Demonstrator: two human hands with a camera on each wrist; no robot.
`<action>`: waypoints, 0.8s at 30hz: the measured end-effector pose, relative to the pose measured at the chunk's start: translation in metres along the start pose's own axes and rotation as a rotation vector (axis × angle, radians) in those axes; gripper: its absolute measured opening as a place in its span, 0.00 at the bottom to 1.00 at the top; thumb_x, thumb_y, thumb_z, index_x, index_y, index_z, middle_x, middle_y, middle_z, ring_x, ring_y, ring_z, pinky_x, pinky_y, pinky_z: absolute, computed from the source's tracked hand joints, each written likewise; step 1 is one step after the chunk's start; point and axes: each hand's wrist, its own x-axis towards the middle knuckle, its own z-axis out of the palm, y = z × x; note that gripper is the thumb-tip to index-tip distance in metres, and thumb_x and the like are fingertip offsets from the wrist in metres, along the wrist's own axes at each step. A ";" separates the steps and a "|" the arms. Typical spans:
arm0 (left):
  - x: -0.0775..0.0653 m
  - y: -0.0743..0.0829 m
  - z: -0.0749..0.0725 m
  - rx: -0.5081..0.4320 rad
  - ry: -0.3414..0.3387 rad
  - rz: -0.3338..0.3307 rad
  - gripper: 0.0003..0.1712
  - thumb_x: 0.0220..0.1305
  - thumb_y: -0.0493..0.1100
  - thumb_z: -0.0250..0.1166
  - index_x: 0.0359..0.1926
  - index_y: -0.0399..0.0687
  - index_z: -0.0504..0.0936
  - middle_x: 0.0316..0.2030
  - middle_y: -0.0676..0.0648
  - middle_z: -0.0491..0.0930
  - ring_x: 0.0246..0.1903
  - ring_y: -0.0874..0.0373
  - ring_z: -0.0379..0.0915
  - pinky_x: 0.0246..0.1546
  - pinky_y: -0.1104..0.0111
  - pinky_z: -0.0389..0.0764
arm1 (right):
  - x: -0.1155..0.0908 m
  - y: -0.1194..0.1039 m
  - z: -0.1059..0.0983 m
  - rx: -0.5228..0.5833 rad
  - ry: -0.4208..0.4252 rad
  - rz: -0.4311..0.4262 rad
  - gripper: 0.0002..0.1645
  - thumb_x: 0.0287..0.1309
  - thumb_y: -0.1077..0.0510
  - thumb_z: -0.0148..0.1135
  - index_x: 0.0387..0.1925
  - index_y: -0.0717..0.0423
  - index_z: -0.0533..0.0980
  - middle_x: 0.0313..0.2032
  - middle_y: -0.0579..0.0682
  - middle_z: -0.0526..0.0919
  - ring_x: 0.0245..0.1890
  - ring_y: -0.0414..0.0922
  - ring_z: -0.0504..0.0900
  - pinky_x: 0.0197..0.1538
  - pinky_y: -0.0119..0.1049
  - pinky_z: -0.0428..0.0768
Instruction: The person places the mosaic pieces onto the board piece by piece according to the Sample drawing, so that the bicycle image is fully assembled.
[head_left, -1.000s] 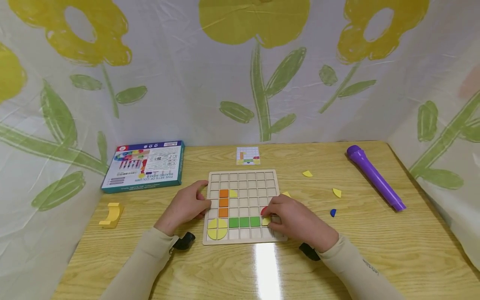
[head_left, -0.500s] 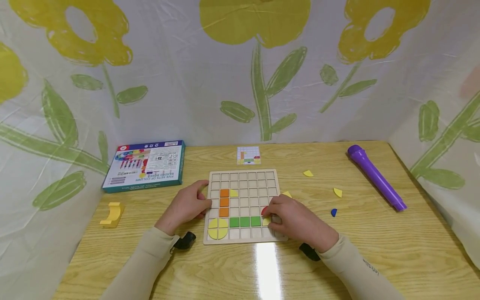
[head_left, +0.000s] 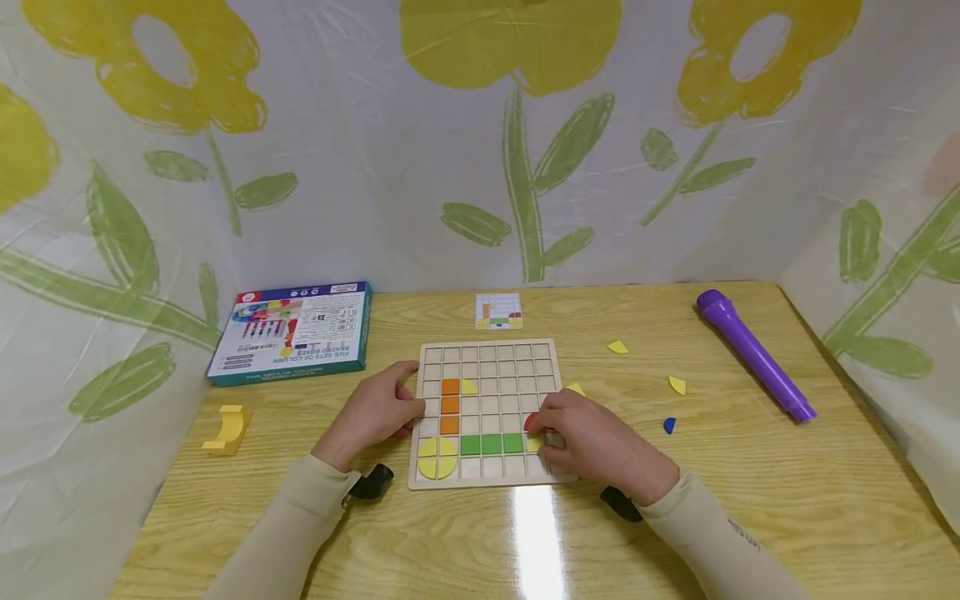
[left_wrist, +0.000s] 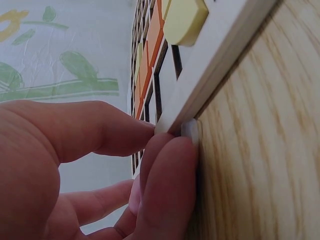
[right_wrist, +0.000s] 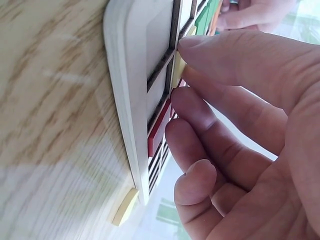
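A wooden grid board (head_left: 488, 369) lies on the table between the hands. At its left edge my left hand (head_left: 369, 414) grips the rim, thumb and forefinger meeting there in the left wrist view. Over the lower right cells, my right hand (head_left: 600, 437) pinches a yellow quarter-circle piece (right_wrist: 177, 70) between thumb and forefinger, down at the board's surface. A red piece (right_wrist: 161, 129) sits beside it, partly under the fingers. The board also bears orange squares (head_left: 450, 405), a row of green squares (head_left: 491, 443), a yellow quarter-circle (head_left: 468, 387) and a yellow circle (head_left: 427, 468) of quarters.
Behind the board lies a small pattern card (head_left: 498, 311). To the right are loose yellow pieces (head_left: 617, 347), a blue piece (head_left: 670, 426) and a purple microphone (head_left: 756, 356). On the left are a box (head_left: 292, 333) and a yellow curved block (head_left: 227, 431).
The whole head view has shifted very slightly. Both hands keep their places on the board, and no piece has visibly moved.
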 end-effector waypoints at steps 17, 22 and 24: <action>0.001 -0.001 0.000 0.000 -0.003 0.008 0.43 0.67 0.42 0.69 0.81 0.46 0.66 0.38 0.44 0.83 0.27 0.55 0.82 0.28 0.66 0.80 | 0.000 0.004 -0.013 -0.001 -0.005 0.068 0.08 0.61 0.58 0.77 0.42 0.49 0.91 0.40 0.41 0.85 0.43 0.38 0.77 0.48 0.35 0.82; 0.001 -0.001 0.000 0.003 -0.005 0.004 0.43 0.68 0.43 0.69 0.81 0.47 0.66 0.38 0.43 0.82 0.27 0.55 0.81 0.29 0.66 0.80 | -0.002 0.021 -0.026 -0.013 0.016 0.116 0.08 0.62 0.59 0.76 0.43 0.53 0.90 0.43 0.45 0.87 0.47 0.43 0.82 0.55 0.43 0.85; 0.001 0.000 0.000 0.004 -0.005 0.000 0.43 0.68 0.43 0.69 0.81 0.48 0.66 0.38 0.44 0.82 0.28 0.55 0.81 0.29 0.66 0.80 | -0.003 0.031 -0.029 0.003 0.027 0.141 0.10 0.62 0.59 0.75 0.45 0.55 0.90 0.45 0.47 0.88 0.50 0.46 0.83 0.58 0.47 0.85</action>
